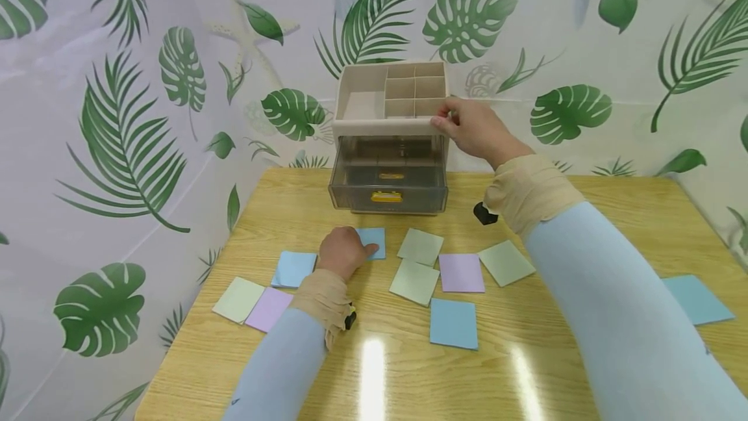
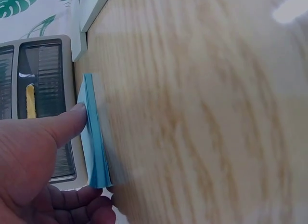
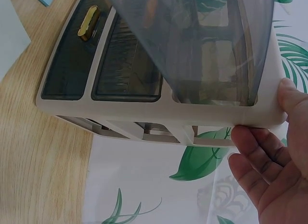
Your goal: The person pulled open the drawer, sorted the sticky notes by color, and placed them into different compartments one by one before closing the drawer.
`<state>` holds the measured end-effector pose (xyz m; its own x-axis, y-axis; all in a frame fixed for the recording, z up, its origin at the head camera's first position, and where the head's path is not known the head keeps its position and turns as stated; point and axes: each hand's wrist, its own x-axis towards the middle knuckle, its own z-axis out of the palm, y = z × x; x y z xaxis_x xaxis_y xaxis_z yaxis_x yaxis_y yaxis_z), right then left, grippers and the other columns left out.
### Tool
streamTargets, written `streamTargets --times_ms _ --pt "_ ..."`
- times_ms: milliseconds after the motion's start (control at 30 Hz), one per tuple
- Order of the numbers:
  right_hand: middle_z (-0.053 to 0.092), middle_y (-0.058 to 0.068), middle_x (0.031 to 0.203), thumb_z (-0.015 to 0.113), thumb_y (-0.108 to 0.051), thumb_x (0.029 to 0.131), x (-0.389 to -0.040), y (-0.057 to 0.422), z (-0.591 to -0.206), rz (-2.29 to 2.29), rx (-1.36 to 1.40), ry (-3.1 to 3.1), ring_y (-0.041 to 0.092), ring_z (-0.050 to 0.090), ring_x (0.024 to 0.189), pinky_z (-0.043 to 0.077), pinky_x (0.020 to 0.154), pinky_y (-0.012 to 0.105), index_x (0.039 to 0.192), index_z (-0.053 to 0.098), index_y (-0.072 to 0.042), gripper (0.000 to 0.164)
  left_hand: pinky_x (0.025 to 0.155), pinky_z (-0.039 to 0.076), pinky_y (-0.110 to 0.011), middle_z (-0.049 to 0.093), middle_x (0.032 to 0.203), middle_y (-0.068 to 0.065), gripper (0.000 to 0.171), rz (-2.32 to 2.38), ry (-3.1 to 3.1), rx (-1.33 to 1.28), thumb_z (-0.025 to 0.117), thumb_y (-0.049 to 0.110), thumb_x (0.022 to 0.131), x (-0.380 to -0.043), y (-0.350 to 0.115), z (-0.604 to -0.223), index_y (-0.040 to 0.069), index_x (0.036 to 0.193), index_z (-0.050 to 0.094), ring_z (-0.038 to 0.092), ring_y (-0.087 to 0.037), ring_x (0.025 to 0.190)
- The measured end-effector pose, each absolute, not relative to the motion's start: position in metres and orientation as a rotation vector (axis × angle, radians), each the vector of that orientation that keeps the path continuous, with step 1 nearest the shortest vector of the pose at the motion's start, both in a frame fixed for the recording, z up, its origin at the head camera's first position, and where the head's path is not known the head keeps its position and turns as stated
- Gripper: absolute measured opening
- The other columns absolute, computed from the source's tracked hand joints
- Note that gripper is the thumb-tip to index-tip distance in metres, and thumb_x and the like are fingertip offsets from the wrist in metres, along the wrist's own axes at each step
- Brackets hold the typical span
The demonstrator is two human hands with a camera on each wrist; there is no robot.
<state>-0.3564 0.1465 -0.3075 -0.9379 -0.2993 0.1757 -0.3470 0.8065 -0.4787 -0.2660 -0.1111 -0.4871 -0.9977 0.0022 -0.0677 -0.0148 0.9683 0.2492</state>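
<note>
My left hand (image 1: 341, 253) pinches a pad of blue sticky notes (image 1: 374, 237) on the table. The left wrist view shows the thumb pressed on the pad's face (image 2: 99, 151) and curled fingers at its edge. Behind it stands a cream desktop organizer (image 1: 362, 127) with divided compartments on top, tinted clear fronts and a yellow handle (image 1: 387, 197). The organizer's front right top corner is gripped by my right hand (image 1: 473, 128), thumb on one side and fingers on the other. A tinted clear panel (image 3: 216, 55) sticks out from its upper section in the right wrist view.
Green pads (image 1: 414, 281), a purple pad (image 1: 461, 272) and a blue pad (image 1: 453, 323) lie mid-table. More pads (image 1: 294, 269) lie at left, and a teal one (image 1: 698, 299) at far right. A leaf-patterned curtain (image 1: 584, 76) hangs behind the wooden table (image 1: 613, 226).
</note>
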Motion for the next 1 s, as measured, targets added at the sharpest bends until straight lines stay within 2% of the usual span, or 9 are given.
streamTargets --times_ms 233,367,467,733,1000 --pt "0.054 0.012 0.088 0.047 -0.041 0.100 -0.3567 0.1459 -0.3062 0.788 0.512 -2.907 0.028 0.048 0.078 0.039 0.067 0.039 0.109 0.056 -0.009 0.034 0.051 0.052 -0.035 0.066 0.073 -0.009 0.054 0.455 3.035 -0.065 0.071 0.056 0.080 -0.2667 -0.1119 -0.4845 0.003 0.075 0.068 0.061 -0.019 0.057" --pt "0.054 0.012 0.088 0.048 -0.040 0.100 -0.3560 0.1456 -0.3056 0.793 0.510 -2.908 0.028 0.048 0.078 0.039 0.067 0.039 0.109 0.056 -0.009 0.034 0.051 0.052 -0.035 0.064 0.073 -0.008 0.061 0.493 3.029 -0.113 0.072 0.057 0.079 -0.2668 -0.1117 -0.4866 -0.002 0.095 0.065 0.060 -0.018 0.057" --pt "0.054 0.012 0.087 0.048 -0.040 0.100 -0.3558 0.1448 -0.3059 0.789 0.512 -2.906 0.027 0.048 0.077 0.039 0.066 0.038 0.108 0.055 -0.009 0.033 0.051 0.050 -0.035 0.061 0.069 -0.006 0.066 0.528 3.019 -0.158 0.072 0.057 0.078 -0.2669 -0.1114 -0.4889 -0.003 0.103 0.059 0.059 -0.017 0.056" --pt "0.054 0.012 0.086 0.048 -0.040 0.100 -0.3565 0.1450 -0.3082 0.789 0.520 -2.897 0.027 0.048 0.076 0.039 0.065 0.038 0.107 0.056 -0.009 0.033 0.049 0.046 -0.034 0.055 0.066 -0.005 0.060 0.620 3.009 -0.176 0.075 0.055 0.076 -0.2665 -0.1131 -0.4926 0.002 0.095 0.053 0.056 -0.018 0.056" --pt "0.053 0.011 0.085 0.050 -0.037 0.100 -0.3582 0.1445 -0.3082 0.779 0.521 -2.882 0.027 0.047 0.076 0.038 0.065 0.038 0.106 0.056 -0.009 0.030 0.046 0.043 -0.033 0.054 0.065 -0.007 0.064 0.660 3.009 -0.186 0.077 0.055 0.074 -0.2660 -0.1137 -0.4922 0.004 0.095 0.045 0.054 -0.019 0.053"
